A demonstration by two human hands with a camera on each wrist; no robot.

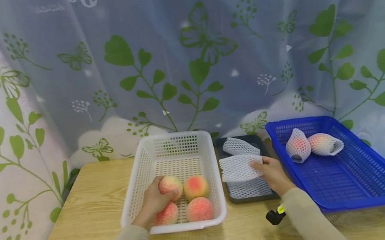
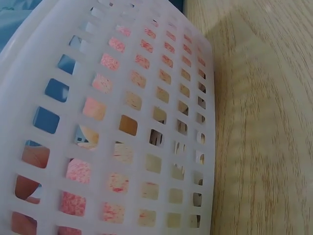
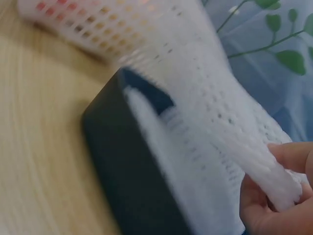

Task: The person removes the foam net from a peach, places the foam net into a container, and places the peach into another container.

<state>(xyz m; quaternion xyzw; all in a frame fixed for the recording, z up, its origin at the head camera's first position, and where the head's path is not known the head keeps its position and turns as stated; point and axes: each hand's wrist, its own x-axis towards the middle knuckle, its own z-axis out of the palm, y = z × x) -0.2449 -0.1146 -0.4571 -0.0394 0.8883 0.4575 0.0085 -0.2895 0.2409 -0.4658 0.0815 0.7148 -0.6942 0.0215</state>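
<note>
Inside the white plastic basket [image 1: 221,199], my left hand [image 1: 154,201] grips a pink and yellow peach [image 1: 170,185]. Three more peaches lie close by: one by the right side [image 1: 196,187], one at the front right [image 1: 200,209] and one partly under the hand [image 1: 167,215]. My right hand [image 1: 274,175] pinches the right end of a white foam net sleeve [image 1: 239,168], which stretches flat over the dark tray [image 1: 254,199]. In the right wrist view the thumb and fingers [image 3: 288,154] close on the sleeve's end. Basket wall hides most of the left hand in the left wrist view.
More foam net sleeves [image 1: 241,146] lie in the dark tray. A blue basket [image 1: 357,182] stands at the right with two net-wrapped peaches [image 1: 298,146] towards its back. All stand on a wooden table [image 1: 76,222], before a printed curtain [image 1: 167,57].
</note>
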